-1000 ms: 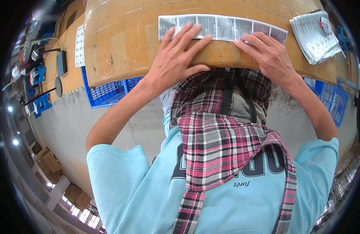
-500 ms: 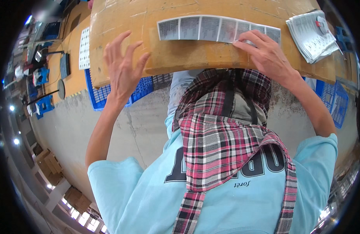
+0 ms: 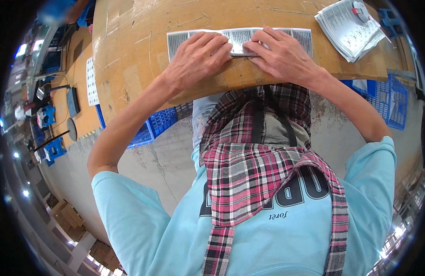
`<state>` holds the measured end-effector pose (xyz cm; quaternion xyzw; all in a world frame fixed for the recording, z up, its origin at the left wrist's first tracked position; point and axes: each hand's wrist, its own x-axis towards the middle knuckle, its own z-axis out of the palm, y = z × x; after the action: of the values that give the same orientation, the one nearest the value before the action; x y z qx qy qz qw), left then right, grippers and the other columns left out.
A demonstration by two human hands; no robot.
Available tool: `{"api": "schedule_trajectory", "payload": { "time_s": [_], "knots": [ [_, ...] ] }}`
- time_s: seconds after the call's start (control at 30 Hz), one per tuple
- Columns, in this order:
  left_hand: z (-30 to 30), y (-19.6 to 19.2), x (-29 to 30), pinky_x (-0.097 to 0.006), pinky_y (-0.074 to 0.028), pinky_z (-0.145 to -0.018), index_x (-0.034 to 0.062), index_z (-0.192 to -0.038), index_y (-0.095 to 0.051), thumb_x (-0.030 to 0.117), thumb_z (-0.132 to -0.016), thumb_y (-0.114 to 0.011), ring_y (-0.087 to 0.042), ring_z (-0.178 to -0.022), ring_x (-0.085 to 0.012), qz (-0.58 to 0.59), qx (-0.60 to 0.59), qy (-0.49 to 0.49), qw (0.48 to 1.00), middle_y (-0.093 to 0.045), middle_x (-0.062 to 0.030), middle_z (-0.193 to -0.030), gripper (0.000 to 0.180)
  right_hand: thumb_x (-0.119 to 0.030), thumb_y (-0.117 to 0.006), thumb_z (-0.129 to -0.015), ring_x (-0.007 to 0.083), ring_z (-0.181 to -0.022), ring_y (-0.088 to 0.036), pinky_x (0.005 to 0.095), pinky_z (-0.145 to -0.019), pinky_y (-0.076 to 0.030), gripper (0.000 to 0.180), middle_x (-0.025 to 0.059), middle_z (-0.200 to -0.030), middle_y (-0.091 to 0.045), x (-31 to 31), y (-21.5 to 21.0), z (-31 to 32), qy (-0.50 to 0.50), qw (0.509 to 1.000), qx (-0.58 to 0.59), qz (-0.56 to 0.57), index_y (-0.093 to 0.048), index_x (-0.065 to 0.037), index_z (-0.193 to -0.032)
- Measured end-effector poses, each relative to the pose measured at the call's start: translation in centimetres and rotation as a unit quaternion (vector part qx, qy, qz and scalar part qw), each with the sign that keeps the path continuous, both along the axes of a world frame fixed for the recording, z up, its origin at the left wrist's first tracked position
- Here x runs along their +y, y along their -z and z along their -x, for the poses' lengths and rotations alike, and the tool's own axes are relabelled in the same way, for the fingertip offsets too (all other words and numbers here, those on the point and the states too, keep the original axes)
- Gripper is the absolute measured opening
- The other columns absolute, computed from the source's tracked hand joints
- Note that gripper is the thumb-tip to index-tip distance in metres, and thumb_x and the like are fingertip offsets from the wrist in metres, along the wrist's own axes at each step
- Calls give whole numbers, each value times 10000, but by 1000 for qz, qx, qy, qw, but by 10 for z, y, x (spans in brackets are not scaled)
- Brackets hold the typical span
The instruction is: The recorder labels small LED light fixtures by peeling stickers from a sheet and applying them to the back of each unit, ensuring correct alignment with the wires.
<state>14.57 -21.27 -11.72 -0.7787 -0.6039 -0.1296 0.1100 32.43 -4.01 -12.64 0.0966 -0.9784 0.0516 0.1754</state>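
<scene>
A long printed paper leaflet (image 3: 239, 38), creased into several panels, lies along the near part of the wooden tabletop (image 3: 175, 14). My left hand (image 3: 197, 59) covers its left-middle stretch, fingers bent and closed on the near edge. Right of it, my right hand (image 3: 286, 54) grips the same edge with curled fingers, the thumb side toward the left hand. A small gap of printed paper shows between the two hands. The fingertips are partly hidden under the knuckles.
A stack of printed sheets (image 3: 346, 34) with a round red-and-white object (image 3: 360, 13) on it sits at the far right. Blue plastic crates (image 3: 391, 103) stand below the right and left table edges. A white dotted sheet (image 3: 91, 83) hangs at the left edge.
My left hand has come down from the air onto the leaflet. The right hand has shifted left along its edge. The leaflet appears straighter and its near edge is now held.
</scene>
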Motion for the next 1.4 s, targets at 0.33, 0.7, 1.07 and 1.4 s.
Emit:
{"api": "schedule_trajectory", "payload": {
  "time_s": [0.33, 0.7, 1.07, 1.4],
  "knots": [
    [2, -33, 22, -324, -527, -688, 79, -951, -654, 132, -782, -693, -664, -776, -215, -36, 2, 4, 999, -663, -40, -875, 181, -114, -631, -800, 197, -869, -587, 318, -745, -516, 107, 53, -865, -577, 10, -17, 7, 31, 993, 107, 40, -643, -45, -880],
    [15, -69, 4, -370, -500, -679, 25, -915, -641, 62, -836, -623, -639, -728, -274, 51, -96, -97, 989, -658, -105, -813, 90, -83, -654, -773, 217, -803, -592, 318, -710, -498, 55, 54, -814, -605, 26, -52, -6, 51, 988, 118, 90, -654, -35, -799],
    [44, -109, -21, -329, -497, -836, 41, -1029, -665, 95, -862, -615, -648, -948, -279, -1, -113, -257, 960, -692, -116, -924, 182, -64, -610, -817, 200, -784, -587, 310, -713, -493, 64, 69, -806, -615, 41, -64, -29, 72, 993, 70, 66, -656, -19, -816],
    [-26, -113, 6, -357, -489, -641, -4, -911, -656, 99, -868, -598, -637, -672, -272, 141, -201, -151, 958, -645, -148, -735, 125, -83, -610, -822, 239, -774, -590, 336, -704, -483, 88, 76, -785, -604, 23, -95, -19, 35, 990, 64, 123, -655, -9, -809]
  ]
}}
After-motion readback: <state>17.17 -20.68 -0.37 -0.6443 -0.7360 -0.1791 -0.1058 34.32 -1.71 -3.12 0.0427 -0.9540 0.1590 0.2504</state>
